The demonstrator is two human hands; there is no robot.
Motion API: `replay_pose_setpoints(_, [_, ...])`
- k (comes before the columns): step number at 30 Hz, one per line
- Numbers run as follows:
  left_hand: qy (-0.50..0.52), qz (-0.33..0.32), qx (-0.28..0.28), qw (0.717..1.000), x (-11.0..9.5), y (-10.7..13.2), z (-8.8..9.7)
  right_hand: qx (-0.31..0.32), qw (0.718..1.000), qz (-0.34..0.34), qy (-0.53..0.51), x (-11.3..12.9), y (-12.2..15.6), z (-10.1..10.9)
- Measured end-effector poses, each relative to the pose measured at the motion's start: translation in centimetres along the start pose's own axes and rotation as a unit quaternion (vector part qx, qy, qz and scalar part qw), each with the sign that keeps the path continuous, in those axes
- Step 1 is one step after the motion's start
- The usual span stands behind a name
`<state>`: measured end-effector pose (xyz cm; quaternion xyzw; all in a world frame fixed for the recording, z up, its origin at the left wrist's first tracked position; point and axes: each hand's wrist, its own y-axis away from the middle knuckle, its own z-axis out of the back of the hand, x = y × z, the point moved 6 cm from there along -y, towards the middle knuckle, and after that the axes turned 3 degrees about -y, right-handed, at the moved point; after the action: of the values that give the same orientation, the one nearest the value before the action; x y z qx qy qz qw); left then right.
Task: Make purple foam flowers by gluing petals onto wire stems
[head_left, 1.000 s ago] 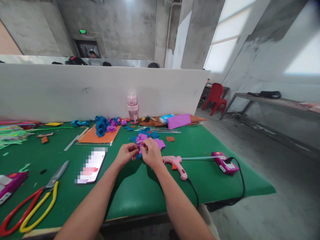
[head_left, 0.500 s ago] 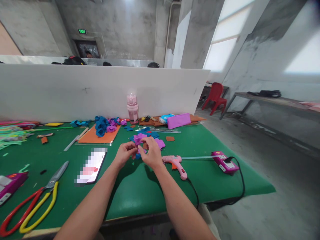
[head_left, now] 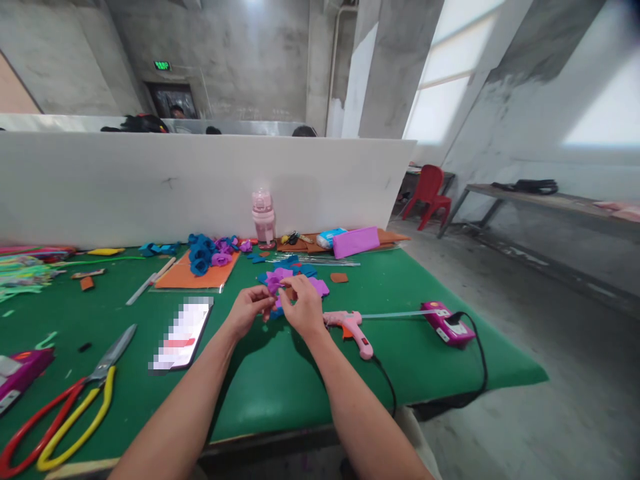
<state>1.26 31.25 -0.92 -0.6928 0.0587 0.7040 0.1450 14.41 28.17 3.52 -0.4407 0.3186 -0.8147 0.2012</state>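
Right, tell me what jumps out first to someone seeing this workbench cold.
Both hands meet mid-table: the left hand and right hand pinch a small purple felt piece over a scatter of purple and blue cut-outs. Just right of them a pink glue gun lies on the green table mat. At the near left corner lie big scissors with red and yellow handles.
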Motion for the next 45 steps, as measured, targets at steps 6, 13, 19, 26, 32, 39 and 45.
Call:
replay_pose_setpoints(6, [-0.009, 0.002, 0.012, 1.000, 0.20, -0.05, -0.11, 0.017, 1.000, 0.002, 0.018, -0.07, 0.06, -0.25])
replay_pose_setpoints(13, [-0.010, -0.004, 0.018, 1.000, 0.16, -0.05, -0.19, 0.032, 0.999, -0.010, 0.032, -0.31, 0.09, -0.49])
replay_pose_setpoints(19, [-0.015, 0.005, 0.004, 1.000, -0.13, 0.07, -0.26, 0.022, 0.998, -0.031, 0.050, -0.77, 0.15, -0.62])
replay_pose_setpoints(26, [-0.036, -0.004, 0.004, 0.999, -0.22, 0.03, -0.37, 0.039, 0.999, -0.014, 0.016, -0.38, 0.10, -0.67])
replay_pose_setpoints(32, [-0.052, -0.008, 0.000, 0.999, -0.35, 0.05, -0.37, 0.046, 0.998, -0.022, 0.044, -0.23, 0.21, -0.57])
replay_pose_setpoints(39, [-0.061, -0.006, -0.004, 0.998, -0.29, -0.02, -0.36, 0.034, 0.995, -0.025, 0.087, -0.45, 0.26, -0.53])
replay_pose_setpoints(45, [-0.059, 0.001, 0.003, 0.998, 0.02, -0.05, -0.47, 0.019, 0.990, -0.039, 0.135, -0.93, 0.35, -0.66])
